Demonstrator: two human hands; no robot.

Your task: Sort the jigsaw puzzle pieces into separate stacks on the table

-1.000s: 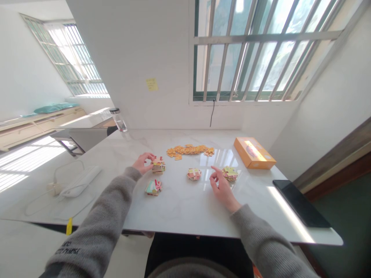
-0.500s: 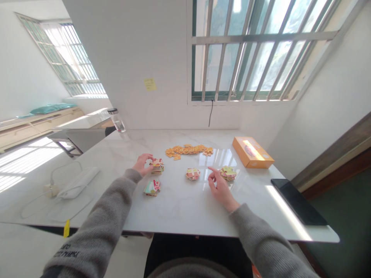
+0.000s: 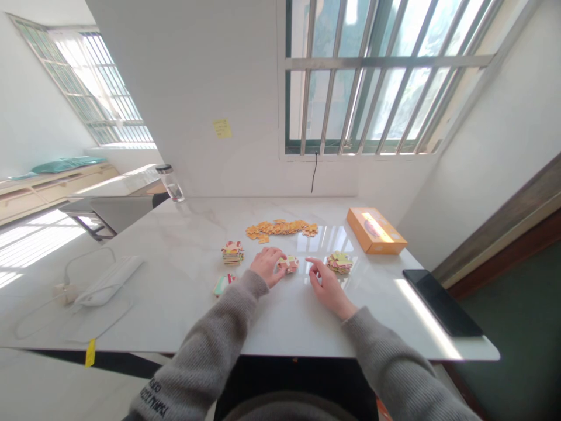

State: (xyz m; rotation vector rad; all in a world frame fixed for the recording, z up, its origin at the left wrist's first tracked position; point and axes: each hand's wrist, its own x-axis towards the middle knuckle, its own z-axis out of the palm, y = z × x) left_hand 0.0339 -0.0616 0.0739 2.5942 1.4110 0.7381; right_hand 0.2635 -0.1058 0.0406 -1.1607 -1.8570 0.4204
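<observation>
My left hand (image 3: 268, 266) is at the left edge of the middle pile of puzzle pieces (image 3: 289, 264), with thumb and fingers apart; whether it touches the pile I cannot tell. Close to the left side of the right pile of pieces (image 3: 339, 262) is my right hand (image 3: 325, 283), its index finger stretched out and the others curled, nothing visible in it. A taller stack of pieces (image 3: 232, 253) stands at the left. Nearer me, a pile with green and red pieces (image 3: 224, 284) is partly covered by my left sleeve.
Loose orange pieces (image 3: 283, 228) lie in a long heap farther back. An orange box (image 3: 377, 231) and a black tablet (image 3: 442, 302) are to the right. A power strip (image 3: 107, 283) with cables lies left, a clear bottle (image 3: 170, 184) at the back left.
My left hand has left the stack at the left and moved right to the middle pile. My right hand has stayed by the right pile. The view has shifted slightly.
</observation>
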